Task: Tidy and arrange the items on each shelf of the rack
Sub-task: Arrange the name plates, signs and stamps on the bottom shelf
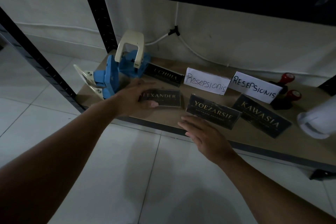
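On the bottom shelf [163,114] of the rack stand several dark name plates. My left hand [136,97] grips the left end of the ALEXANDER plate [163,97], thumb in front and fingers behind. My right hand [205,136] hovers open, fingers apart, just in front of the YOEZARSIF plate [212,112] at the shelf's front edge, not touching it. The KAWASIA plate [261,115] leans to the right. The UCHIHA plate [164,76] stands further back. Two white paper signs reading Resepsionis [205,81] [254,86] stand behind them.
Two blue and cream hole punches [131,56] [103,80] sit at the shelf's left end. Two red-topped stamps [287,78] [292,96] stand at the right, with a white roll [316,123] near the front right. Black uprights [41,63] frame the shelf; the upper shelf hangs overhead.
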